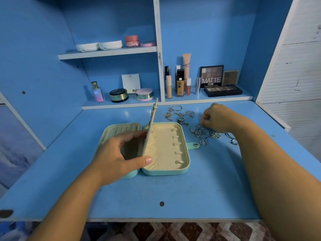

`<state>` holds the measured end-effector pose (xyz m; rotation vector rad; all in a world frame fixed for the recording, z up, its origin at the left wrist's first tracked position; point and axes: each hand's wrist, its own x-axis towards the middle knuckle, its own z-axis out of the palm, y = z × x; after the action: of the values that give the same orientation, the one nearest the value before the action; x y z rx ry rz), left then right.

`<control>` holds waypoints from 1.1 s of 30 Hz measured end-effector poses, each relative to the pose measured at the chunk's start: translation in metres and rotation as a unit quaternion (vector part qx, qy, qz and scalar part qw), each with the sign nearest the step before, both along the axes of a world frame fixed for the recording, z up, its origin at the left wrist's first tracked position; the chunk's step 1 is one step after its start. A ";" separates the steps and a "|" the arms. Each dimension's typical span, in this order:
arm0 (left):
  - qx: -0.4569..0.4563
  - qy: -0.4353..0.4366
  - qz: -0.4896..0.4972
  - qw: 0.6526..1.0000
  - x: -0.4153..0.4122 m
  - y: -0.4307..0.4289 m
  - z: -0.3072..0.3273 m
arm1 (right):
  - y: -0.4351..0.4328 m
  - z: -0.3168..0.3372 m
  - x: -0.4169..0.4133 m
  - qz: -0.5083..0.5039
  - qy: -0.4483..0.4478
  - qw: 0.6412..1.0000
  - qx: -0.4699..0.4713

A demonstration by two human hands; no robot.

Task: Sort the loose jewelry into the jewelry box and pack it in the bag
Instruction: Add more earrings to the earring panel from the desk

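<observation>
Jewelry box [166, 150]: mint, cream-lined, lying open on the bench [173, 197].
Inner flap [151, 126]: upright along the box's hinge, pinched by left grip [119, 157].
Loose jewelry [201, 133]: silver rings and chains, just right of and behind the box; right grip [218, 119] pinches one small piece there.

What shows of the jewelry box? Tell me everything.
The jewelry box lies open flat on the blue desk: mint-green shell, cream fabric lining. Its left half has ridged ring rolls; the right half carries five small tabs. A strap with a metal snap juts from its right side. The left hand grips the middle divider flap, holding it nearly upright.
</observation>
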<state>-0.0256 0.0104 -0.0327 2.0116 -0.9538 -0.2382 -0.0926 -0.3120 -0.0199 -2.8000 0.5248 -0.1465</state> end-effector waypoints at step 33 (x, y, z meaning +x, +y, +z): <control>-0.005 -0.003 -0.006 1.000 0.000 0.000 -0.001 | 0.031 -0.010 0.023 -0.028 -0.045 0.998 -0.039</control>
<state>-0.0256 0.0101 -0.0334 1.9983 -0.9693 -0.2332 -0.0696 -0.2815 -0.0303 -2.8381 0.5884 -0.3106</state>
